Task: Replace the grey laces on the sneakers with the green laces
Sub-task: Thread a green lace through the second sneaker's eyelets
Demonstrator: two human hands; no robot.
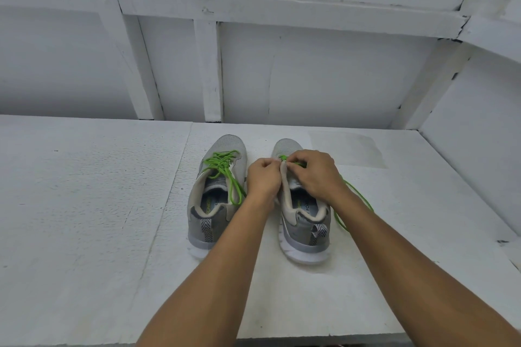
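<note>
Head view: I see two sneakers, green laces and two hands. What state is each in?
Left sneaker: upright on the table, laced in green.
Left lace: threaded, loose end hanging over the side, no bow seen.
Right sneaker: upright, lacing barely begun near the toe.
Right lace: mostly unthreaded, trailing on the table.
Left hand: pinches the right sneaker's upper.
Right hand: pinches the right lace.
</note>
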